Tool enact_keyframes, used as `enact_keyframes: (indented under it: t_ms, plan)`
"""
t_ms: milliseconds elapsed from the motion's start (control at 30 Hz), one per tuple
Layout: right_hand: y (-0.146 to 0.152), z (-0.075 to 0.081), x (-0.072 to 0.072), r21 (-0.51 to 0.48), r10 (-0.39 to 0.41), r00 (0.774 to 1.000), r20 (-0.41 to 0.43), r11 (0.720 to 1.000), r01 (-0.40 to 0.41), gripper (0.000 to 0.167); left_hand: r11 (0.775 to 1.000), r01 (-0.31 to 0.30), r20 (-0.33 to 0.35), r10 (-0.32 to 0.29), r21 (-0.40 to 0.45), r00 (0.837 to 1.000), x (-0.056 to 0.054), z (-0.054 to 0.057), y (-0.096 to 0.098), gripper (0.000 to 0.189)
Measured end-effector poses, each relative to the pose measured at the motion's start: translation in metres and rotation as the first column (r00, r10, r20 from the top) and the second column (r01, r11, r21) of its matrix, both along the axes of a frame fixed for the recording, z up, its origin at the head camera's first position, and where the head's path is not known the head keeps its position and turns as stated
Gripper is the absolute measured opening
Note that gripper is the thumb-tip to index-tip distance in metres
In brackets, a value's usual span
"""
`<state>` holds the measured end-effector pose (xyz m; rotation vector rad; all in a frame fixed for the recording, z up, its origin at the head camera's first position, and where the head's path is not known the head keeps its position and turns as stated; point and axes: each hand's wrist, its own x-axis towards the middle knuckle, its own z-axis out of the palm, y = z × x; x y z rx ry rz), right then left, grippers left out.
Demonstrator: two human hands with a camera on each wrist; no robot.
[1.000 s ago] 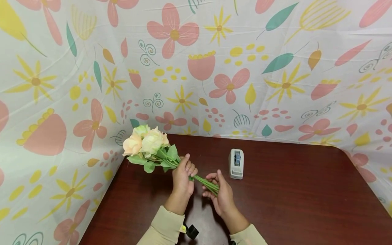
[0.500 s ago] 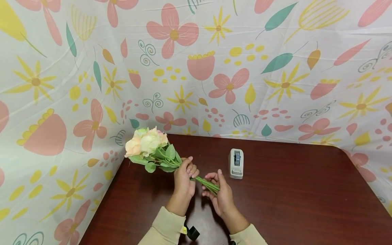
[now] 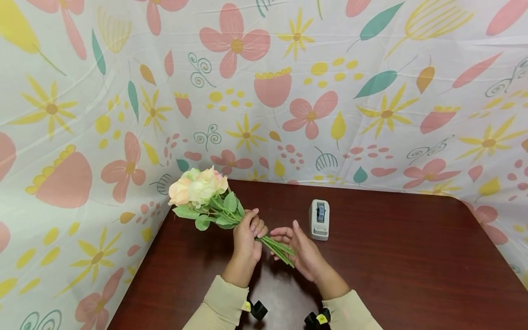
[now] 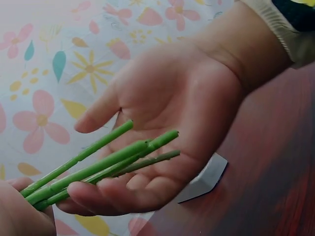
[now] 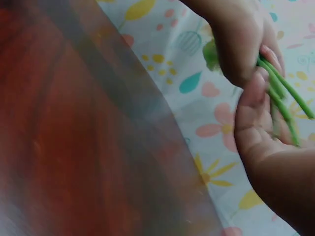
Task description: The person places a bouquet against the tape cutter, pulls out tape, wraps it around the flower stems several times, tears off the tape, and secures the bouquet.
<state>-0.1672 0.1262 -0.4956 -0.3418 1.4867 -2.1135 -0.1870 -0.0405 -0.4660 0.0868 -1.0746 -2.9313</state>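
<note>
In the head view my left hand [image 3: 248, 233] grips a bouquet of artificial roses [image 3: 202, 188] by its stems, blooms tilted up to the left. The blossoms are cream and pale peach, with green leaves below them. Cut green stems [image 3: 279, 251] stick out to the right of that fist. My right hand [image 3: 303, 252] is beside the stem ends, fingers spread and loosely bent. Seen from the left wrist, its palm [image 4: 167, 98] faces the stem ends [image 4: 108, 160], which lie over the fingers without being gripped. The right wrist view has both hands around the stems, slightly blurred.
A white tape dispenser [image 3: 319, 220] stands on the dark red-brown table [image 3: 396, 256], just beyond my right hand. Floral-patterned cloth [image 3: 305, 68] hangs behind and along the left side. Black wrist straps [image 3: 317, 318] show near the sleeves.
My right hand has loosened from the stem ends and drawn back a little to the right, its fingers opening. The left hand keeps its grip on the bouquet, nearly still.
</note>
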Motion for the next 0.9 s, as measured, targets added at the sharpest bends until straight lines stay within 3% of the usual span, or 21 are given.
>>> enact_keyframes:
  t_ms: [133, 200, 333, 500, 900]
  plan:
    - [0.003, 0.007, -0.005, 0.079, 0.057, 0.998, -0.005, 0.995, -0.056, 0.077, 1.0, 0.015, -0.011, -0.015, 0.007, 1.0, 0.0, -0.001, 0.001, 0.041]
    - [0.001, 0.009, -0.006, 0.129, 0.05, 0.999, -0.014, 0.99, -0.048, 0.078, 1.0, 0.016, -0.017, -0.016, 0.008, 1.0, 0.0, -0.001, 0.002, 0.042]
    - [-0.007, 0.011, -0.006, 0.185, -0.041, 0.999, -0.027, 0.982, 0.045, 0.079, 1.0, 0.006, -0.024, -0.005, 0.012, 1.0, 0.0, 0.0, 0.004, 0.043]
    - [-0.017, 0.01, -0.002, 0.16, -0.181, 0.983, -0.008, 0.971, 0.18, 0.081, 1.0, -0.012, -0.016, 0.013, 0.014, 1.0, 0.001, 0.003, 0.007, 0.04]
    - [-0.027, 0.009, 0.002, 0.143, -0.343, 0.939, 0.022, 0.931, 0.336, 0.077, 0.998, -0.042, -0.016, 0.043, 0.043, 0.999, 0.004, 0.0, 0.012, 0.038]
